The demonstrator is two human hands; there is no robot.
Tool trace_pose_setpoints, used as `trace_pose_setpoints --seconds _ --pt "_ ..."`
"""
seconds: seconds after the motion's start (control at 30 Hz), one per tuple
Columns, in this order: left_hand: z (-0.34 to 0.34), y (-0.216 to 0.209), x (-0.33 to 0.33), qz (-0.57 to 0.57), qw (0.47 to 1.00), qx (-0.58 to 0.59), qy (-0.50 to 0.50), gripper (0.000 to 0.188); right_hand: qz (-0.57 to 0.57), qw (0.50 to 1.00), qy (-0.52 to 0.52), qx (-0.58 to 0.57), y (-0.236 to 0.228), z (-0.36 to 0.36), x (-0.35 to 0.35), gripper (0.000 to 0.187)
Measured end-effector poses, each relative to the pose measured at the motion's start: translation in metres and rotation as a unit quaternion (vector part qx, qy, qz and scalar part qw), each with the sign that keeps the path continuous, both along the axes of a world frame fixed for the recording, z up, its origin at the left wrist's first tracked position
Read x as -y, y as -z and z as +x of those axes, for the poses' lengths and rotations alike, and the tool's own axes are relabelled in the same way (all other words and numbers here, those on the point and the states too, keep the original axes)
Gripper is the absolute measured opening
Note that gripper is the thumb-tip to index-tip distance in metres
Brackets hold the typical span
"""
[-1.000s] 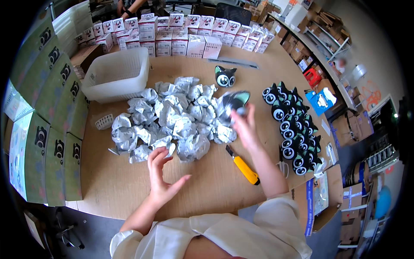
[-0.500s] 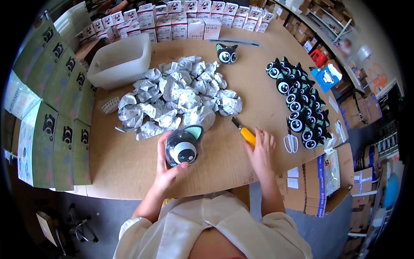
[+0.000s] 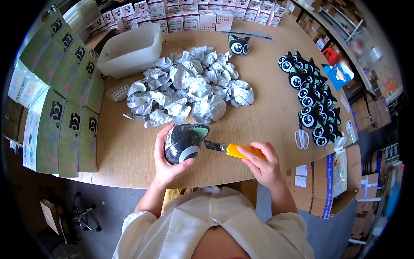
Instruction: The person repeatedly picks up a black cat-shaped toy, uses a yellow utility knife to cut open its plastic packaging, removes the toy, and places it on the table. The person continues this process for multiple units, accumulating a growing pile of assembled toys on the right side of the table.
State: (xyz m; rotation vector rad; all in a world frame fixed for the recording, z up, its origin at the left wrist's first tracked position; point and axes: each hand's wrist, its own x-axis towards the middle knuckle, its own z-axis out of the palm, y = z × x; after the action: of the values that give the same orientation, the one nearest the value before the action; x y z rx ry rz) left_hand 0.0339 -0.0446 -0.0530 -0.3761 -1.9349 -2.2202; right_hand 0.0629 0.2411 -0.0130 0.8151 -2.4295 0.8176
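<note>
My left hand (image 3: 167, 163) grips a black cat-head figure (image 3: 181, 140) with a mint-green ear and big white-ringed eye, in what looks like clear plastic wrap. The figure is tilted, its ear toward the right. In my right hand (image 3: 265, 164) is a yellow utility knife (image 3: 238, 150), its dark blade out and pointing left. The blade tip lies close by the figure's ear; whether it touches, I cannot tell. Just beyond the figure spreads a heap of crumpled silver-white paper (image 3: 185, 88).
Green boxes (image 3: 82, 125) are stacked at the left, beside a translucent plastic bin (image 3: 129, 49). Several black cat heads (image 3: 312, 99) cluster at the right near white-handled scissors (image 3: 302, 137). One cat head (image 3: 238, 44) sits farther back. Small white boxes (image 3: 190, 19) line the far edge.
My right hand has picked the utility knife up off the table and brought it left to the figure. My left hand has turned the figure, so its eye now faces lower.
</note>
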Motion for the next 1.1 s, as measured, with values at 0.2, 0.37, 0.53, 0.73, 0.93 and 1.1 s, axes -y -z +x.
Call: trace_pose_setpoints --seconds 0.2,0.37,0.53,0.73,0.93,1.1 --pt "0.000 -0.005 0.006 -0.051 0.998 -0.046 0.003 0.095 0.096 0.992 0.008 -0.085 -0.007 -0.008 -0.001 0.040" --pt "0.006 -0.010 0.005 0.028 0.999 0.030 0.033 0.095 0.156 0.964 0.043 -0.213 -0.008 -0.008 -0.002 0.040" --pt "0.005 -0.014 0.005 -0.045 0.996 -0.014 0.077 0.095 -0.166 0.948 0.238 -0.134 0.018 -0.012 -0.006 0.037" --pt "0.004 -0.007 0.001 0.152 0.977 0.107 0.103 0.091 0.063 0.921 0.382 0.039 0.049 -0.021 -0.053 0.039" --pt "0.002 -0.006 -0.010 0.158 0.975 0.108 0.114 0.091 0.170 0.891 0.420 0.032 0.092 -0.027 -0.073 0.044" --pt "0.004 -0.004 -0.014 0.085 0.988 0.058 0.119 0.093 0.053 0.948 0.313 0.027 0.043 -0.026 -0.028 0.055"
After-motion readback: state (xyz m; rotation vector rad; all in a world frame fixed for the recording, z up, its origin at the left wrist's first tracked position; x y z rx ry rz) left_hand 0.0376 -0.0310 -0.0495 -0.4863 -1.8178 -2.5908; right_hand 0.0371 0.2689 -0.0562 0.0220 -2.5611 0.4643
